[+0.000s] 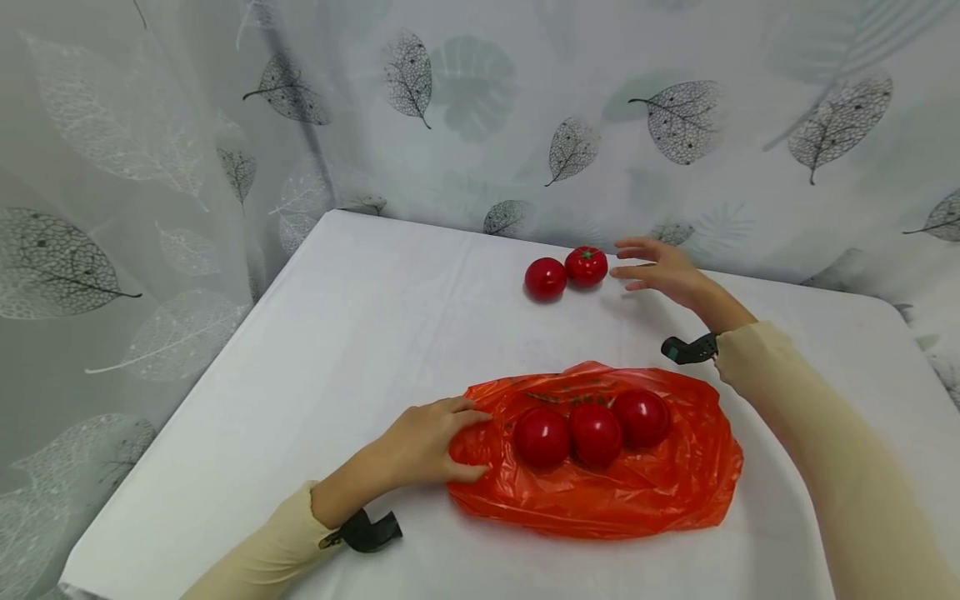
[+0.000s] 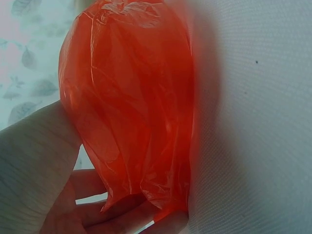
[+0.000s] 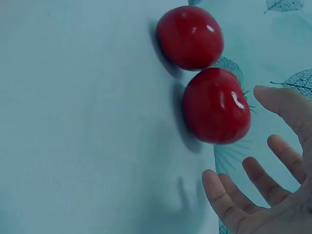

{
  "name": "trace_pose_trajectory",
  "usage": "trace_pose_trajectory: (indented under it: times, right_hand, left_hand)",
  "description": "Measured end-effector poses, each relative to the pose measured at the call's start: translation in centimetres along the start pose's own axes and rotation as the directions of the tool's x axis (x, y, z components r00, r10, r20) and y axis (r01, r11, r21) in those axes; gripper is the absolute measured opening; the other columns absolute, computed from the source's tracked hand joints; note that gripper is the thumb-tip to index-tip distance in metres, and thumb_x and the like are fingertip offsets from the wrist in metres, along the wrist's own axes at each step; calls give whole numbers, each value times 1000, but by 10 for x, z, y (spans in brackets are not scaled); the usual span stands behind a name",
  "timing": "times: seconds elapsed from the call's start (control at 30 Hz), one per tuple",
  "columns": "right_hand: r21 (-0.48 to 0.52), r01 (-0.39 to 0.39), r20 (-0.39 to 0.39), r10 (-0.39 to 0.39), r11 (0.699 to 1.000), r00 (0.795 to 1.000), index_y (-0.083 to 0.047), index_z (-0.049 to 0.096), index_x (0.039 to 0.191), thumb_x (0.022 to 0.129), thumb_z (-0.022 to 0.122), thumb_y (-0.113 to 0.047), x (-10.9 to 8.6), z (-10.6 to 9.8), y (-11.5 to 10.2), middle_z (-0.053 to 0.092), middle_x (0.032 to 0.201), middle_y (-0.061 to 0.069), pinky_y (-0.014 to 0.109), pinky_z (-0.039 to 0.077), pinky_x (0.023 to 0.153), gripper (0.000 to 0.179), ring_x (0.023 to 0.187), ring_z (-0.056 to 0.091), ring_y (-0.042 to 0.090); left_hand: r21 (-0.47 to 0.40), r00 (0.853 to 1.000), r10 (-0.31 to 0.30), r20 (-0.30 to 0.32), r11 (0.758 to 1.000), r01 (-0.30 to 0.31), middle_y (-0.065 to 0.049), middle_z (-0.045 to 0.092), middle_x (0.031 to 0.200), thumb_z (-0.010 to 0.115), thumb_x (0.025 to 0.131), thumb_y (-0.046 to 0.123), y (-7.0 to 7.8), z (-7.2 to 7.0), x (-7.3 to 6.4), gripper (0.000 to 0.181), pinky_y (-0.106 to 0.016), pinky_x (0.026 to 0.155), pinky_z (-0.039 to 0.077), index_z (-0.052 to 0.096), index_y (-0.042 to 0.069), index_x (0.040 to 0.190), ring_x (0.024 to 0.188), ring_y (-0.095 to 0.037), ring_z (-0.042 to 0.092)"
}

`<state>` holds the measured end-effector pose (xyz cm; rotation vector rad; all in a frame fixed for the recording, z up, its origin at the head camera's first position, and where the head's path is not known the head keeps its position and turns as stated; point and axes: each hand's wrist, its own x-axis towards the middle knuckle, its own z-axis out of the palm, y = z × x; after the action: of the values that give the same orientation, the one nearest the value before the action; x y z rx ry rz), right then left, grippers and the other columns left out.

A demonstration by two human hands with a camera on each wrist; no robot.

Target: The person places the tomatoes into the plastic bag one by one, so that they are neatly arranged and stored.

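A translucent red plastic bag lies spread on the white table, with three red tomatoes side by side over its middle. My left hand holds the bag's left end, thumb nearer me and fingers on the far side. In the left wrist view, crinkled plastic fills the space between thumb and fingers. Farther back, my right hand reaches in from the right with fingers spread, holding nothing. Just left of its fingertips sits a tomato with a green stem, another tomato close beside it.
The white-covered table has its back edge just behind the two far tomatoes. A leaf-patterned curtain hangs behind and to the left. Dark wrist cameras are strapped at both sleeves.
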<state>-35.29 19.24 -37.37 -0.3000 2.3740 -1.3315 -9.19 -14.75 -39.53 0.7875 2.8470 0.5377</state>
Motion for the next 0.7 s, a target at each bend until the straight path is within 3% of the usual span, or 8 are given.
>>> trace_pose_trajectory:
  times: [0.2,0.3,0.57,0.7]
  right_hand:
    - [68,-38,8,37,997,999,-15,20,148,84,68,-32,17,15,0,23,151,19,48,40,101,81,126,43,36]
    - [54,-49,-1,49,997,999,-16,16,149,82,68,-35,21,22,1,21,152,19,49,39,102,87,123,46,38]
    - [63,0,-23,2,998,1000,-17,23,147,84,68,-27,29,34,-5,25,149,18,47,43,98,78,129,36,35]
    - [36,-45,-69,47,998,996,-14,27,145,83,69,-29,31,39,-6,30,145,19,42,49,93,77,127,36,35]
  left_hand:
    - [-15,1000,1,-2,1000,-1,-4,58,123,66,77,49,-2,0,0,56,-38,85,53,60,17,123,116,-20,55]
    - [-13,1000,0,1,1000,0,-3,59,123,66,77,49,-2,0,0,56,-37,85,53,61,18,123,115,-19,55]
    - [-8,1000,9,-7,1000,-9,-4,59,122,66,77,49,-2,1,1,56,-37,83,54,61,17,123,114,-19,56]
    - [-13,1000,13,-5,1000,-13,-4,59,122,67,77,47,-1,0,1,55,-37,84,54,61,17,122,114,-20,56]
